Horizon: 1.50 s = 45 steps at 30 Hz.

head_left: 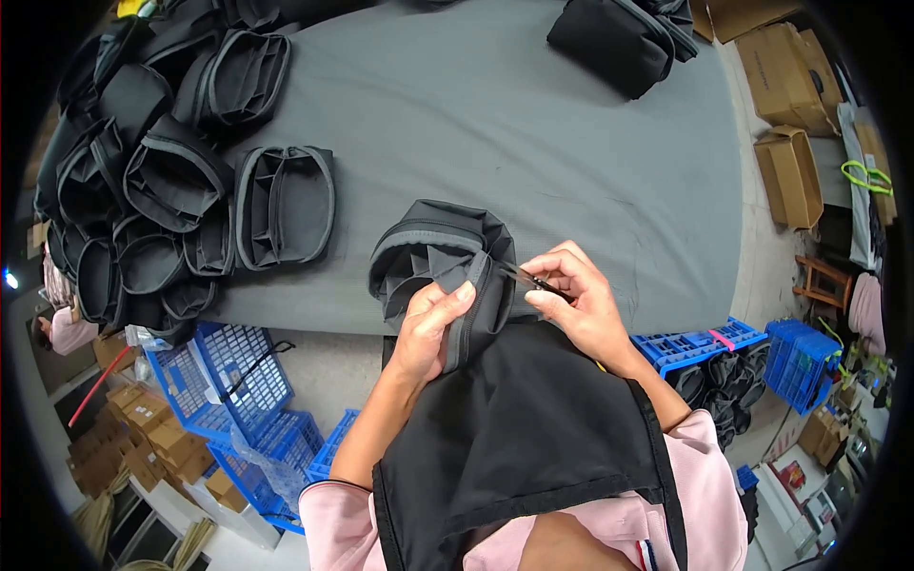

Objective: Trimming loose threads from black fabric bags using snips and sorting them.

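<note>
My left hand (433, 328) grips the rim of a black fabric pouch (443, 221), thumb on top near its zipper edge. The pouch lies open side toward me at the table's near edge, with dividers showing inside. In my right hand (581, 300) is a pair of small thread snips (539, 283) with a dark handle. Their thin metal blades point left and reach the pouch's edge beside the left thumb; whether they touch the fabric is hard to make out. Nearest on the left stands another open pouch (303, 205) with inner dividers.
A heap of similar black pouches (152, 181) covers the left of the grey table (533, 124); more black pouches (619, 43) lie at the far right. Blue plastic crates (233, 376) stand below the table's left, another crate (700, 344) to the right. Cardboard boxes (785, 76) line the right side.
</note>
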Each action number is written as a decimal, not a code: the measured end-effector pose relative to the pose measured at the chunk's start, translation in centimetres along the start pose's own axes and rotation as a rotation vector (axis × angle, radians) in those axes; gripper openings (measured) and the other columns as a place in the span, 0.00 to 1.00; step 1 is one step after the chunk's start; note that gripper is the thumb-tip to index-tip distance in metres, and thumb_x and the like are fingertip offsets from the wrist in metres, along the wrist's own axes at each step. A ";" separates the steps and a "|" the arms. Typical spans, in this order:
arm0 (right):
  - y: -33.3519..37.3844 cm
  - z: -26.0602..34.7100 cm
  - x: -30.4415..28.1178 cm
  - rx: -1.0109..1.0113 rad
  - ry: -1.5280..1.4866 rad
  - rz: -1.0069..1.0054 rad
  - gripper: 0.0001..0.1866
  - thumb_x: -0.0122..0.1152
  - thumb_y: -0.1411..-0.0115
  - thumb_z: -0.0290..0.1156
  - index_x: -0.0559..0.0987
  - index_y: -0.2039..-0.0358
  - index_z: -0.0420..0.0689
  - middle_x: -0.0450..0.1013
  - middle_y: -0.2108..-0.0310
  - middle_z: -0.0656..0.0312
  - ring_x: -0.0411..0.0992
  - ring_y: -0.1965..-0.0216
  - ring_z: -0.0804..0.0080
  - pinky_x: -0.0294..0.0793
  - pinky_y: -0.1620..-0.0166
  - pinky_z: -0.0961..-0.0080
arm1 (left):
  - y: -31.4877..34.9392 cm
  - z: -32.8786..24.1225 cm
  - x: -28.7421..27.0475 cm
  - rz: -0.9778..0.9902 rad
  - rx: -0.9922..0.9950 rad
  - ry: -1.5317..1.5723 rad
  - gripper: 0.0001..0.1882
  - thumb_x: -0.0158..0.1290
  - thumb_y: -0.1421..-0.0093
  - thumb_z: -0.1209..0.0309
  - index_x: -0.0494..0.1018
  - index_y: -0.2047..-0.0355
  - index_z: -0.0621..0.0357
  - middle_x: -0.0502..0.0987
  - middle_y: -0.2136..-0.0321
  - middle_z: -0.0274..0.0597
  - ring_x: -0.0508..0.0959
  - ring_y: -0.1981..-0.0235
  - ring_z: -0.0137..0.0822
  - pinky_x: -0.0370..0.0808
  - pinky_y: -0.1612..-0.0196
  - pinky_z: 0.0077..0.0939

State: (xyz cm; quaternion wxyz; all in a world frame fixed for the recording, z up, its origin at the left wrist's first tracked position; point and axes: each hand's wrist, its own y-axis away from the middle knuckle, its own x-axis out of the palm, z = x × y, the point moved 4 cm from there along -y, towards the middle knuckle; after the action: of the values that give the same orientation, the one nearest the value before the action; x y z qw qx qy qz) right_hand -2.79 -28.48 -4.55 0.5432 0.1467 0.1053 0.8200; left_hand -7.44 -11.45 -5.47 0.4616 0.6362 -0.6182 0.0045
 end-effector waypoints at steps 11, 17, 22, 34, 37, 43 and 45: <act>-1.0 1.1 0.6 -0.203 0.245 0.013 0.12 0.63 0.53 0.21 0.77 0.66 0.39 0.63 0.73 0.65 0.65 0.72 0.79 0.67 0.70 0.82 | 0.1 0.2 0.1 0.100 -0.006 -0.034 0.16 0.47 0.39 0.65 0.70 0.58 0.66 0.74 0.65 0.35 0.71 0.64 0.21 0.67 0.60 0.16; -1.1 2.0 0.6 -0.287 0.418 -0.041 0.13 0.63 0.56 0.21 0.78 0.67 0.40 0.63 0.77 0.64 0.64 0.76 0.76 0.66 0.72 0.81 | 0.0 0.4 0.1 0.153 -0.028 -0.017 0.16 0.47 0.39 0.65 0.70 0.58 0.66 0.74 0.64 0.34 0.71 0.65 0.22 0.67 0.60 0.17; -0.2 3.2 0.5 -0.344 0.379 -0.128 0.13 0.63 0.55 0.21 0.77 0.66 0.39 0.64 0.74 0.63 0.64 0.76 0.77 0.66 0.72 0.80 | -0.8 -1.6 1.0 -0.209 0.189 0.272 0.14 0.46 0.38 0.66 0.70 0.58 0.64 0.75 0.62 0.38 0.73 0.60 0.28 0.69 0.55 0.23; -5.1 -2.2 -1.2 -0.063 0.205 -0.282 0.15 0.67 0.54 0.27 0.69 0.71 0.40 0.67 0.77 0.67 0.63 0.76 0.82 0.68 0.70 0.82 | -7.0 -1.9 -1.6 -0.222 0.144 -0.048 0.15 0.44 0.37 0.64 0.66 0.58 0.65 0.72 0.65 0.42 0.73 0.64 0.33 0.69 0.54 0.26; -6.4 -1.7 -0.9 0.043 0.052 -0.188 0.13 0.66 0.53 0.28 0.70 0.71 0.41 0.67 0.78 0.69 0.62 0.77 0.85 0.65 0.74 0.84 | -6.8 -1.2 -0.8 -0.063 -0.075 -0.585 0.18 0.49 0.40 0.63 0.67 0.58 0.67 0.73 0.65 0.43 0.73 0.64 0.30 0.70 0.57 0.24; -8.5 -4.4 -0.4 0.222 -0.197 -0.061 0.10 0.63 0.49 0.31 0.72 0.72 0.40 0.65 0.82 0.70 0.57 0.84 0.87 0.54 0.83 0.85 | -8.5 -1.2 -0.6 -0.165 -0.051 -1.142 0.24 0.59 0.49 0.57 0.66 0.69 0.67 0.74 0.73 0.45 0.75 0.73 0.30 0.75 0.70 0.25; -8.7 -5.6 -0.6 0.390 -0.295 0.048 0.09 0.61 0.47 0.31 0.73 0.73 0.40 0.65 0.81 0.69 0.58 0.84 0.87 0.55 0.83 0.85 | -9.3 -0.3 -1.6 -0.181 0.004 -0.793 0.21 0.61 0.51 0.61 0.64 0.73 0.65 0.73 0.76 0.42 0.75 0.74 0.30 0.75 0.74 0.23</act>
State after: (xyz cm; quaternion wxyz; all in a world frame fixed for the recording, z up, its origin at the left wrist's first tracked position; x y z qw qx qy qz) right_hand 2.93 -25.75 -12.79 0.4944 0.3695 0.1776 0.7665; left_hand -0.36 -11.79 -11.65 0.1845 0.6415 -0.6897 -0.2806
